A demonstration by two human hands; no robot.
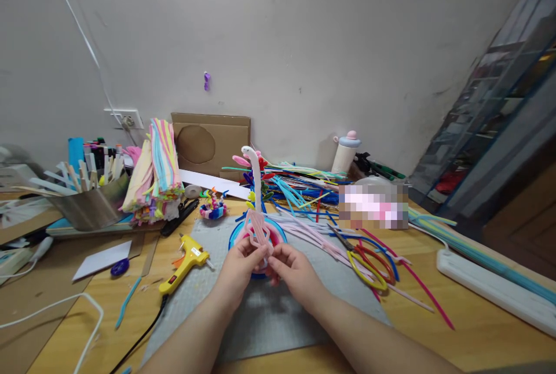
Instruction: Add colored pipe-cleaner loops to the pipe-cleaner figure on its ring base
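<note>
The left hand (238, 265) has its fingers clamped on the lower part of the pale pink pipe-cleaner loops (259, 229), and the right hand (294, 272) pinches their bottom end, above the grey mat (260, 319). If the two grips pull unevenly, the loops could splay or twist out of line. The blue-rimmed coil (281, 230) lies just beneath, so a low wrist might crush it; the slim white neck (257, 183) at twelve o'clock could be bent by a forward nudge. At nine o'clock, an elbow catching the black cord (150, 330) could drag the yellow glue gun (186, 264) across the counter (130, 319).
</note>
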